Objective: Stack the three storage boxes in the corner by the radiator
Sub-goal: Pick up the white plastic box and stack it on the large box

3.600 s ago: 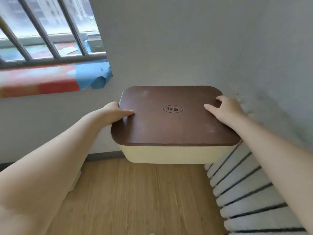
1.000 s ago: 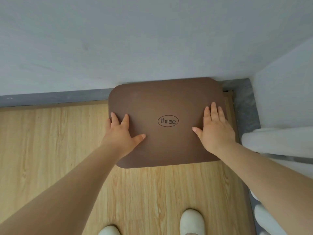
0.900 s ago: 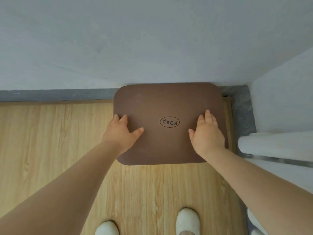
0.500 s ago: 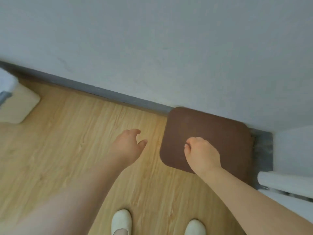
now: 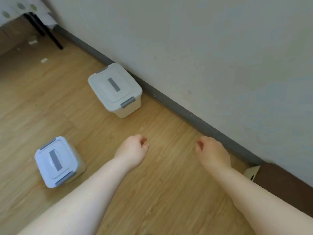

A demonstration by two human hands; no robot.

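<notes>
Two white lidded storage boxes with grey latches stand on the wood floor. The larger box (image 5: 115,89) sits close to the wall; the smaller box (image 5: 56,161) stands further out at the lower left. The brown-lidded cream box (image 5: 281,177) rests against the wall at the right edge, only partly in view. My left hand (image 5: 133,150) and my right hand (image 5: 212,152) hover over bare floor between the boxes, fingers loosely curled, holding nothing and touching no box.
A grey skirting board (image 5: 171,102) runs along the white wall. A dark table leg (image 5: 50,36) under a spotted cloth stands at the top left, with small scraps (image 5: 44,60) on the floor nearby. The radiator is out of view.
Both hands have come off the brown lid. My view has swung left, so that box now sits at the right edge and the two white boxes have come into sight.
</notes>
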